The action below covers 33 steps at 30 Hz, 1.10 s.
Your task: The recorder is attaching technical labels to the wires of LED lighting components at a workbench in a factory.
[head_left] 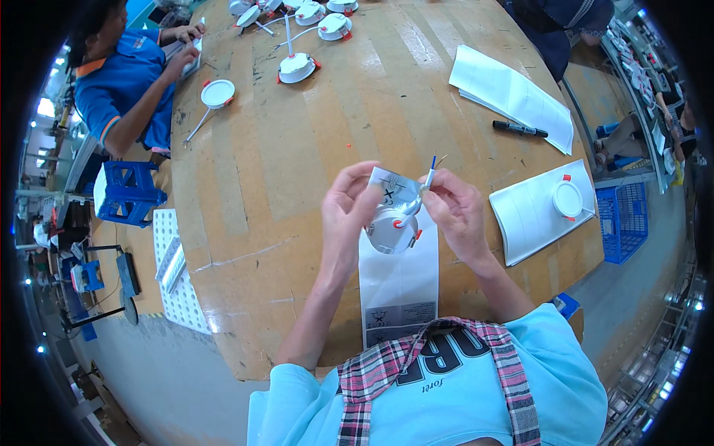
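My left hand (348, 212) is closed, with its thumb and fingers pinching the left side of a silver printed label (393, 187). Just below the label is a round white downlight (388, 236) with red clips, close to my left fingers; whether they touch it I cannot tell. Its white cable (429, 178) runs up to my right hand (455, 215), where thumb and forefinger pinch it near the bare blue and brown wire ends. Under both hands a white label strip (400, 286) lies on the table, reaching toward my body, with a silver printed patch near its lower end.
Several downlights (296, 68) stand at the far side, and one (218, 94) lies far left. On the right are white sheets (513, 89), a black marker (519, 128) and a white pad (529, 223) bearing another downlight (567, 199). A co-worker (123, 97) works at the left edge.
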### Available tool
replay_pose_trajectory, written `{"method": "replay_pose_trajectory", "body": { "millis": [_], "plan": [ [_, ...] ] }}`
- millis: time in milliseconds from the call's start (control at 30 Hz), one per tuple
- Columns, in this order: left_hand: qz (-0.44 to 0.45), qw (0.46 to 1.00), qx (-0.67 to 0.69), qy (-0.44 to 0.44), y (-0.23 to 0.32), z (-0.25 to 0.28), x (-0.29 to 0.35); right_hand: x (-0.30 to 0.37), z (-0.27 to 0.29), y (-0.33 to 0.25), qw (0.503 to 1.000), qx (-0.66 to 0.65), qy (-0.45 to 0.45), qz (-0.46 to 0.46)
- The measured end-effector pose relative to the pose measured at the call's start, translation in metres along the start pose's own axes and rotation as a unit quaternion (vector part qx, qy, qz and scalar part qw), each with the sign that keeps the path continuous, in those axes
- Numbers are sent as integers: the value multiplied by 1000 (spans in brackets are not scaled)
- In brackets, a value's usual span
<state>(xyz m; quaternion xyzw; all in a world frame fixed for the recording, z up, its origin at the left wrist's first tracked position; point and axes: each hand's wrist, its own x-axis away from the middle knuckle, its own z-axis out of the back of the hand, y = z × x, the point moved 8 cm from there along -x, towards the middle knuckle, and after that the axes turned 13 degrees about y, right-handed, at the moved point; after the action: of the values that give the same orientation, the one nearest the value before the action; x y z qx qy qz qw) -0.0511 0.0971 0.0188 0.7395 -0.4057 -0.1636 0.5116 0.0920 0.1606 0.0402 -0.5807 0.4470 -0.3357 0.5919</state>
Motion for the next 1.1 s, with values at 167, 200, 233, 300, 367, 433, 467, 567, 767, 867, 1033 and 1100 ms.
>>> {"method": "replay_pose_trajectory", "body": {
  "millis": [167, 200, 233, 300, 367, 433, 467, 567, 767, 867, 1033, 1100],
  "plan": [
    [-21, 997, -72, -11, -6, 3, -2, -2, 0, 10, 1000, -17, 5, -16],
    [-21, 997, -70, -10, -7, 4, -1, -2, 0, 11, 999, -24, 16, -22],
    [-24, 995, -98, -7, -11, 6, -1, -2, -2, 9, 999, -23, 14, -23],
    [-26, 992, -125, -2, -12, 8, 0, -2, -6, 5, 999, 23, 1, -32],
    [-36, 992, -119, -3, -9, 8, 0, -3, 0, 12, 998, 34, 20, -39],
    [-38, 991, -125, 4, -10, 8, -1, -5, 5, 18, 997, 44, 39, -45],
    [-41, 990, -132, 10, -11, 8, -1, -5, 7, 19, 996, 55, 50, -45],
    [-45, 989, -141, 21, -12, 5, 2, -5, 10, 18, 993, 84, 78, -40],
    [-32, 996, -57, 67, -19, 23, -18, -6, 19, 21, 980, 133, 147, -11],
    [14, 998, -52, 11, -38, 6, -15, -5, 17, 26, 980, 128, 153, 1],
    [41, 996, -45, -70, -51, 7, -18, -7, 13, 33, 988, 73, 134, -7],
    [37, 996, -57, -57, -51, 10, -20, -12, 6, 35, 994, 37, 90, -48]
  ]
}}
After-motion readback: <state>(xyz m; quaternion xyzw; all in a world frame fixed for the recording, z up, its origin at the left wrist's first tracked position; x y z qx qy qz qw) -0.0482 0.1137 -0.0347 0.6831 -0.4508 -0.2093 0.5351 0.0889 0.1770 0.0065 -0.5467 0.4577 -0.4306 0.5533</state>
